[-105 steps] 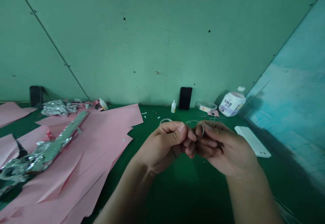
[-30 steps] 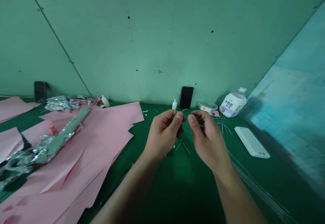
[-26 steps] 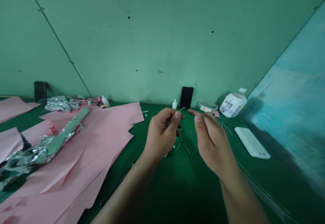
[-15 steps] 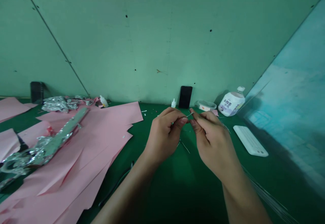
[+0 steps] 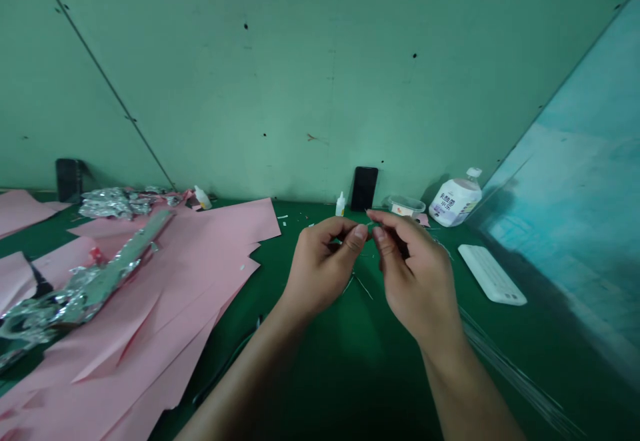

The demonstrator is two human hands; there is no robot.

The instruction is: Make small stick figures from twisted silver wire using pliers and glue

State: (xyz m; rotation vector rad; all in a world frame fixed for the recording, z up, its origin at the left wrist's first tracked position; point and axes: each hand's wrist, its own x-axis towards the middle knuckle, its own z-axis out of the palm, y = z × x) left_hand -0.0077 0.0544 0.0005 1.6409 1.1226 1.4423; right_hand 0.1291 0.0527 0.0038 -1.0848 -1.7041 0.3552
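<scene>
pinching thin wire (image 5: 371,225), left hand (image 5: 325,269) and right hand (image 5: 414,274) raised together

We see a dark green mat (image 5: 370,381) spread with pale pink paper sheets (image 5: 150,294), and a crumpled silver aluminium foil strip (image 5: 95,281) lying across them in bright, creased flecks. Behind, we have a flat sea-green wall (image 5: 250,81) dotted with small black specks. To our right, a turquoise panel (image 5: 565,188) shows pale, streaky blotches. We also notice a thin silvery wire (image 5: 363,286), a white oblong keyboard (image 5: 493,274), a glossy black phone (image 5: 364,188), and a white plastic bottle (image 5: 454,201) with a purple-toned label.
</scene>
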